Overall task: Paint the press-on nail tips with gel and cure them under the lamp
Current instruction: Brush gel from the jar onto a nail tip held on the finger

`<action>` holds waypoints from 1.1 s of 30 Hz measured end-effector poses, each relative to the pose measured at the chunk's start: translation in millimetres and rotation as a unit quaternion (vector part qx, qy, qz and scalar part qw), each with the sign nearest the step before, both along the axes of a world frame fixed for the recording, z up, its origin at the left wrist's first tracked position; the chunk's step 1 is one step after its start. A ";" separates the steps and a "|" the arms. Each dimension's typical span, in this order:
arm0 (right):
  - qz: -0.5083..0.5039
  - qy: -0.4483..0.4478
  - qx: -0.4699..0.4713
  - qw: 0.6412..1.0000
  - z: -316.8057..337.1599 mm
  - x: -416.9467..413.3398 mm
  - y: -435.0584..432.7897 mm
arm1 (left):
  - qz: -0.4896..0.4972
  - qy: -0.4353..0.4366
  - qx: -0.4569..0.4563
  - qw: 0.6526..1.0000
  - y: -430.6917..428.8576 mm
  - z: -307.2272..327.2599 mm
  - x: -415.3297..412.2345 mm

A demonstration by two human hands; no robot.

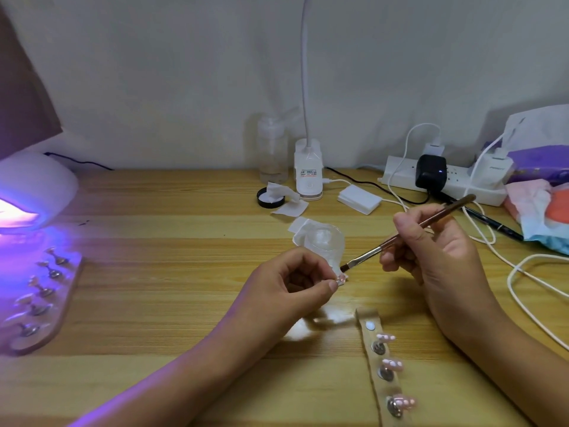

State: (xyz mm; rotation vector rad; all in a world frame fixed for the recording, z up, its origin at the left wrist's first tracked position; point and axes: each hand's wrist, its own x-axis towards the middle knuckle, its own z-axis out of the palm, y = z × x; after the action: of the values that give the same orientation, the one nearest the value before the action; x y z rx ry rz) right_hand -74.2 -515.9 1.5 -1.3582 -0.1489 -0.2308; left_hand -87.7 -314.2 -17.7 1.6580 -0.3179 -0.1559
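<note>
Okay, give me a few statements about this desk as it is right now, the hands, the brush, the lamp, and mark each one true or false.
1. The right hand holds the brush. True.
2. The left hand lies flat and empty. False: it pinches a nail tip between thumb and fingers.
3. The curing lamp at the left is dark. False: it glows purple.
4. A strip carrying painted nail tips lies by the right forearm. True.
</note>
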 end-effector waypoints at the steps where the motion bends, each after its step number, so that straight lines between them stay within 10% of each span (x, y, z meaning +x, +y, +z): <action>1: 0.003 -0.002 -0.001 1.000 0.0 -0.1 -0.3 | -0.001 -0.001 0.001 1.000 0.2 -0.5 0.1; 33: 0.008 0.001 -0.030 1.000 -3.3 0.8 1.7 | -0.012 0.010 -0.014 1.000 0.3 1.0 0.7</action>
State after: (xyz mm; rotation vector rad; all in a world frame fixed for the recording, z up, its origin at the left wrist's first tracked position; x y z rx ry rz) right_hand -73.4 -514.2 -1.8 -1.4168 -0.1663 -0.2127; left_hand -87.0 -313.9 -16.8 1.6235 -0.3230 -0.1859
